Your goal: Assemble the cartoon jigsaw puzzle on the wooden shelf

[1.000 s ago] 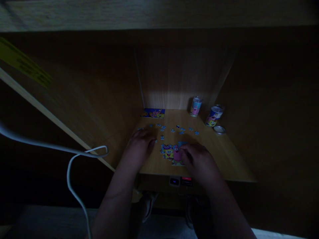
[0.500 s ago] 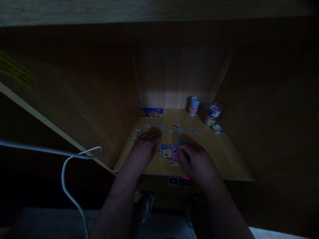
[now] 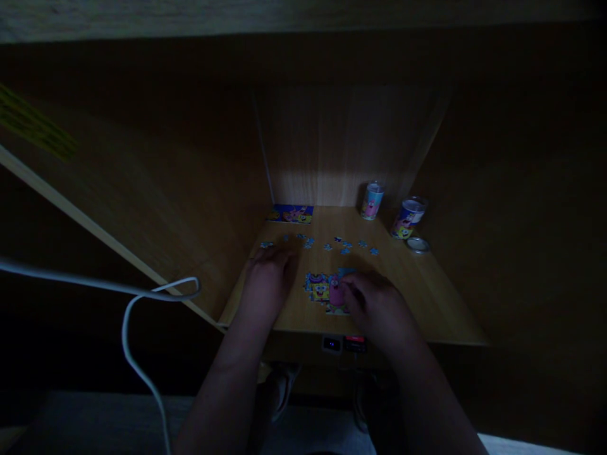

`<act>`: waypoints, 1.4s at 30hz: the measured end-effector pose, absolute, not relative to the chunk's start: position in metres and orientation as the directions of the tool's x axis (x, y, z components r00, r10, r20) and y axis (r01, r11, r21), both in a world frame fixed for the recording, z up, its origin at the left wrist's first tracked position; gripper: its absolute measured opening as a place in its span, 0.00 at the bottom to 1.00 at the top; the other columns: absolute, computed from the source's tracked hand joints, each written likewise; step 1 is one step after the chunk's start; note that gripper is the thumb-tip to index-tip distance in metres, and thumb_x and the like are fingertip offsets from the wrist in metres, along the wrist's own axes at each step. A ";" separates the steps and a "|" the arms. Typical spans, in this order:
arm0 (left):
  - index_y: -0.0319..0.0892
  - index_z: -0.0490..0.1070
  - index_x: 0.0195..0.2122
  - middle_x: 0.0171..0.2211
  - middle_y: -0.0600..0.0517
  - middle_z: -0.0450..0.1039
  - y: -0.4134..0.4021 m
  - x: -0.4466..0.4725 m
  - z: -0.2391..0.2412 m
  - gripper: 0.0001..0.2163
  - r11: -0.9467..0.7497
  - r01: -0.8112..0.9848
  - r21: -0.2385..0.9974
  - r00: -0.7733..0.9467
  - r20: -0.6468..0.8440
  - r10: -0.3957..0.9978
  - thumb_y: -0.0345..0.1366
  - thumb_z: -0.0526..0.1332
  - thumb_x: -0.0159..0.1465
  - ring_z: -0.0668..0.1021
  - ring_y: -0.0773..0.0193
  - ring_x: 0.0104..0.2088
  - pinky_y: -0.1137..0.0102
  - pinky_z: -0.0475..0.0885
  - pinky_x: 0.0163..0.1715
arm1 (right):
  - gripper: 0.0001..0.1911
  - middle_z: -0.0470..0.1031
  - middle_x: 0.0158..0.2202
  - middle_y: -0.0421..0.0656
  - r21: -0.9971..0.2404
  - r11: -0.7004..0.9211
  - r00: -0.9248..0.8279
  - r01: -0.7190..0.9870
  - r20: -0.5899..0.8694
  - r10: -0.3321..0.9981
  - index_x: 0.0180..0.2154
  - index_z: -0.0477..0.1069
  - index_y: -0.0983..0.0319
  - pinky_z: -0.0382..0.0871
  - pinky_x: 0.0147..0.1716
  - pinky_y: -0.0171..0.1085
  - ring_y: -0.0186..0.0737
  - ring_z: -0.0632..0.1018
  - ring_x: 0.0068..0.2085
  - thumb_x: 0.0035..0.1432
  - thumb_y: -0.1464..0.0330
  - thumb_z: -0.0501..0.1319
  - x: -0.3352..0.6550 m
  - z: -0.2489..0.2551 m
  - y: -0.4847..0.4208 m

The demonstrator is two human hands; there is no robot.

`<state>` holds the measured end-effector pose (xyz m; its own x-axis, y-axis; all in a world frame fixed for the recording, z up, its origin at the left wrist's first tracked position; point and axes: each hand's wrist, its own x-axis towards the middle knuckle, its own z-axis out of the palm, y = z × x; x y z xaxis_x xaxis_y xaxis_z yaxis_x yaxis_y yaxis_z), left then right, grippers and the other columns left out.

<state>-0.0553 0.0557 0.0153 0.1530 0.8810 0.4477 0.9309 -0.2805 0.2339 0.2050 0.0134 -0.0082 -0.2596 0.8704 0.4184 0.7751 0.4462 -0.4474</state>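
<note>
A partly joined jigsaw puzzle [image 3: 320,291] with a yellow and a pink cartoon figure lies near the shelf's front edge. My right hand [image 3: 377,300] is closed at its right side, thumb and fingertips pinched on that edge and hiding part of it. To the left, my left hand [image 3: 267,278] rests low over the board with its fingers loosely stretched forward. It covers most of a small group of puzzle pieces [image 3: 267,244], whose top end shows past the knuckles. Loose puzzle pieces [image 3: 346,251] are scattered in a row behind the joined part.
A picture card [image 3: 294,214] lies at the back left. Two printed cans, one pink and blue [image 3: 372,201] and one dark blue [image 3: 406,218], stand at the back right beside a round lid [image 3: 418,245]. A white cable [image 3: 137,373] loops at left. Wooden walls enclose the shelf.
My left hand has shifted left, from beside the small group of pieces to over it. My right hand stays at the puzzle's right edge. The view has tilted slightly.
</note>
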 end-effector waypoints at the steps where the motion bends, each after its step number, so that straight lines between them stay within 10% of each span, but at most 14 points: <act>1: 0.46 0.85 0.52 0.52 0.43 0.86 0.056 -0.057 0.014 0.14 -0.267 0.934 0.236 0.133 0.464 0.876 0.26 0.65 0.71 0.84 0.43 0.53 0.50 0.79 0.55 | 0.08 0.86 0.43 0.45 -0.449 0.446 -0.260 0.774 0.418 0.871 0.48 0.80 0.55 0.75 0.46 0.46 0.48 0.84 0.43 0.76 0.67 0.61 0.205 -0.008 0.013; 20: 0.50 0.85 0.44 0.46 0.47 0.87 0.051 -0.048 0.018 0.06 -0.294 0.931 0.214 0.193 0.396 0.898 0.34 0.68 0.73 0.82 0.42 0.52 0.50 0.71 0.54 | 0.07 0.85 0.42 0.44 -0.441 0.444 -0.251 0.780 0.429 0.868 0.46 0.80 0.55 0.74 0.45 0.45 0.48 0.84 0.43 0.76 0.67 0.61 0.203 -0.005 0.012; 30: 0.53 0.86 0.53 0.58 0.50 0.85 0.057 -0.059 0.010 0.23 -0.523 0.816 0.248 0.409 0.391 0.824 0.18 0.63 0.68 0.81 0.48 0.60 0.50 0.72 0.62 | 0.07 0.86 0.43 0.44 -0.448 0.442 -0.250 0.777 0.425 0.870 0.47 0.80 0.56 0.74 0.46 0.45 0.48 0.84 0.43 0.76 0.67 0.62 0.203 -0.007 0.013; 42: 0.48 0.86 0.47 0.45 0.48 0.87 0.059 -0.054 0.010 0.08 -0.428 0.864 0.267 0.306 0.398 0.865 0.30 0.68 0.73 0.85 0.48 0.49 0.52 0.75 0.58 | 0.06 0.86 0.42 0.44 -0.439 0.458 -0.260 0.773 0.438 0.860 0.45 0.80 0.56 0.73 0.45 0.44 0.47 0.83 0.42 0.75 0.69 0.63 0.203 -0.005 0.014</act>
<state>-0.0542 0.0586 0.0099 0.3055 0.8649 0.3982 0.8636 -0.4279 0.2668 0.2029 0.0136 -0.0049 -0.2605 0.8604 0.4380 0.7733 0.4576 -0.4389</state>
